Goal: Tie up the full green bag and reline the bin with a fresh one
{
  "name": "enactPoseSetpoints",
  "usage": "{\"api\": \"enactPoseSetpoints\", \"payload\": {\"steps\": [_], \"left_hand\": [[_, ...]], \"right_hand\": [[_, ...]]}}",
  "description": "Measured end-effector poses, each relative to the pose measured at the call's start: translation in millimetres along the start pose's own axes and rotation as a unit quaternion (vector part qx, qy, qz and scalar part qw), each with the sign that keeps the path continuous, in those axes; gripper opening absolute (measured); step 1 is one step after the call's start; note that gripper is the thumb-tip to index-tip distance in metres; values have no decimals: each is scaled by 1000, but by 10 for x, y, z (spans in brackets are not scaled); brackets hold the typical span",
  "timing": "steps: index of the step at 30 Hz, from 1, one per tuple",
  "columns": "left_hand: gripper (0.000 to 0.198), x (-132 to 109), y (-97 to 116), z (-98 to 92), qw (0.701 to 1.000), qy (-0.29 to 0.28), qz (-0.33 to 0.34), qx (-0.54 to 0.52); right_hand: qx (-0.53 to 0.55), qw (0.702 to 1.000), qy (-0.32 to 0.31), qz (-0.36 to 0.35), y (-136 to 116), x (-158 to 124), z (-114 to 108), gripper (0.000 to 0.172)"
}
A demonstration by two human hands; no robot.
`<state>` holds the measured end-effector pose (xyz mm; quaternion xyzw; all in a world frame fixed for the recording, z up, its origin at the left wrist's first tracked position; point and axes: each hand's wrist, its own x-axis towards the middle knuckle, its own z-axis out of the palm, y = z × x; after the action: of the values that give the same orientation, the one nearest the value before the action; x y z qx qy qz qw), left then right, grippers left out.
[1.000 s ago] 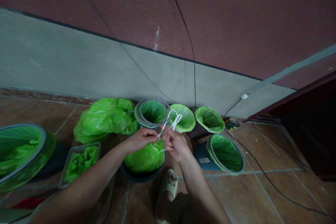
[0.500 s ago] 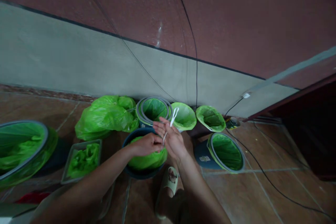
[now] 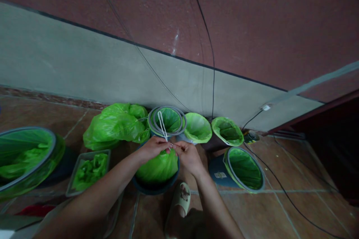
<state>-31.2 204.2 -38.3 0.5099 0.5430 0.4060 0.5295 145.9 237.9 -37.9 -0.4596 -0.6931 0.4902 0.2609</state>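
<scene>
My left hand (image 3: 155,148) and my right hand (image 3: 189,155) meet above a dark blue bin, fingers pinched together. Between their fingertips runs a thin white drawstring (image 3: 162,126), its loop standing up past the left fingers. Right below, a gathered green plastic bag (image 3: 157,168) bulges from the blue bin (image 3: 155,191). Where exactly the string joins the bag is hidden by my fingers.
Behind stand nested grey-rimmed bins (image 3: 183,117) and two lined bins (image 3: 196,129). A tipped blue bin (image 3: 220,170) lies right. A filled green bag (image 3: 112,127), a clear tub (image 3: 109,164) and a large lined bin (image 3: 53,149) are left. A black cable (image 3: 283,190) crosses the floor.
My right hand has gone from spread fingers, with the string looped across it, to a pinch. The string loop now stands further left, and both hands' fingertips have come together over the bag.
</scene>
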Motion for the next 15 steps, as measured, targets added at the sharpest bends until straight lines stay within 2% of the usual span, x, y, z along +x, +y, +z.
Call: {"api": "enactPoseSetpoints", "payload": {"steps": [2,4,8,10,15], "left_hand": [[26,11,-13,-11,998,10,-8,-55],[20,22,-24,-29,995,14,-17,-94],[16,36,-25,-82,998,-5,-10,-56],[11,29,-7,-95,1000,-15,25,5],[12,-38,125,-58,973,-14,169,155]], "right_hand": [[17,1000,1,9,-4,-7,-10,27],[32,999,-24,18,-2,-25,-11,26],[39,994,-89,44,-8,-70,-4,24],[32,994,-92,44,-18,-67,-7,27],[65,997,-6,-28,-43,13,11,21]]}}
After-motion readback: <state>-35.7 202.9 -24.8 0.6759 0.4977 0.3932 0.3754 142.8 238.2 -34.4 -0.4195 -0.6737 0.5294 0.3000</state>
